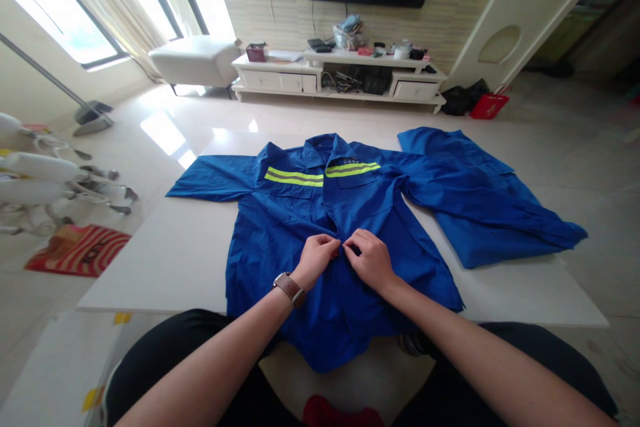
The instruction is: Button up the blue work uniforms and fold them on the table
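A blue work jacket [280, 240] with yellow-green reflective stripes lies front up on a white table [165, 260], collar away from me and hem hanging over the near edge. At the middle of its front opening, my left hand [320, 253] pinches the placket edge. Right beside it, my right hand [367, 255] pinches the facing edge, fingertips almost touching those of the left. Any button or snap between the fingers is too small to make out. Both sleeves are spread to the sides. The right-hand sleeve rests across a folded blue garment [465, 153].
A striped red bag [80, 250] and white wheeled chair bases [45, 173] stand on the floor at left. Beyond the table are a white TV cabinet [270, 80], a padded bench [195, 57] and a red bag [490, 105]. My knees sit under the near edge.
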`<control>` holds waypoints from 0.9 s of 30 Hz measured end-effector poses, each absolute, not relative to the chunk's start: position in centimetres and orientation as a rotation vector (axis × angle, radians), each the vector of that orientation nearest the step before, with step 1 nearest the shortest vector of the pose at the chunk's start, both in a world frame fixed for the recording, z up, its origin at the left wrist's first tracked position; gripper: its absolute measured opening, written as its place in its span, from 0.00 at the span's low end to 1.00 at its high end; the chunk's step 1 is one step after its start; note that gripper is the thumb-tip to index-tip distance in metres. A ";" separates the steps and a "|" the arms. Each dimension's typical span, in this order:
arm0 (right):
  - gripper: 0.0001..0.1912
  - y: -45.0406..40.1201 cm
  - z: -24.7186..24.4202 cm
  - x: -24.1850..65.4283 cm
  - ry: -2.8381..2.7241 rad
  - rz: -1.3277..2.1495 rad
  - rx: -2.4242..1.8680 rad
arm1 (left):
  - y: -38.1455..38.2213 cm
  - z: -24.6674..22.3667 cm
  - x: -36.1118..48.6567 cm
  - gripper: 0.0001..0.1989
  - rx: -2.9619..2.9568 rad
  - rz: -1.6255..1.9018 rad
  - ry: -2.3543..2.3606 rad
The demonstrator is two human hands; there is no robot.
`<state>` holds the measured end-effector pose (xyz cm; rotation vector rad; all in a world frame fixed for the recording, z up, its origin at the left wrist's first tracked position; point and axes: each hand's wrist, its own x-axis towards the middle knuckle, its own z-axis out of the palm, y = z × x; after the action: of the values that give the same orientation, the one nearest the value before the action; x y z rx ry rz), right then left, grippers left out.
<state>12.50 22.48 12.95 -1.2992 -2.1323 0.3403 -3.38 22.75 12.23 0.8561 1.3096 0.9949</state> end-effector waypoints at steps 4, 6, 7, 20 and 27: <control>0.09 22.5 12.9 12.5 -2.111 0.346 -1.298 | 22.8 12.0 -3.4 0.10 0.859 1.007 1.276; 0.09 22.6 12.9 12.5 -2.104 0.349 -1.298 | 22.9 12.0 -3.3 0.10 0.855 1.009 1.264; 0.09 22.6 12.9 12.5 -2.101 0.350 -1.299 | 22.9 12.0 -3.3 0.10 0.851 1.010 1.262; 0.08 22.4 13.1 12.5 -2.114 0.352 -1.312 | 23.0 11.5 -3.3 0.04 1.003 1.017 1.285; 0.08 22.5 13.0 12.6 -2.120 0.341 -1.310 | 23.2 11.2 -3.5 0.04 1.091 0.995 1.336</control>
<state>12.62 22.45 13.00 -1.3100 -2.1204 0.3408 -3.48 23.19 11.20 1.0908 1.3365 0.9946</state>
